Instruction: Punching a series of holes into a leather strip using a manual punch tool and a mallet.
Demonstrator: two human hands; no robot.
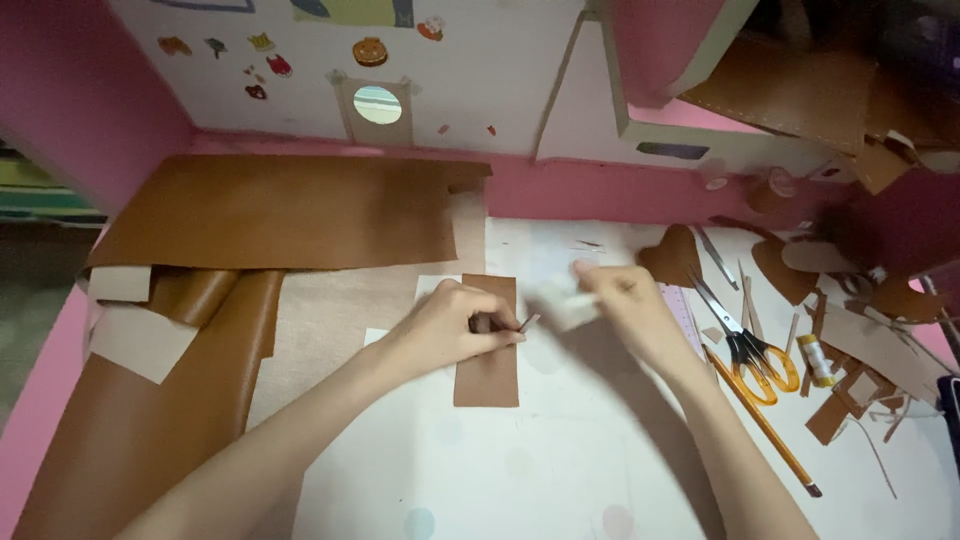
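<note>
Both forearms reach in from the near edge of the table (560, 470), bare to the elbow, and meet over its middle. The left hand (450, 325) lies palm down on a brown leather strip (488, 375), its fingers curled and pinched on a thin sliver at the strip's right edge, so that the strip is pinned flat on the pale sheet under it. The right hand (625, 300) is just beside it, raised a little and blurred, closed on a small whitish piece (560, 300) that I cannot make out. The two hands are close but not touching. To the left a big sheet of brown leather (280, 210) lies spread out, its lower end rolled toward the near corner. To the right lie orange-handled scissors (745, 345), a long orange pencil (760, 420), a small yellow bottle (817, 360) and a scatter of leather scraps (840, 410), loose on the table, none of them in a box or tray.
</note>
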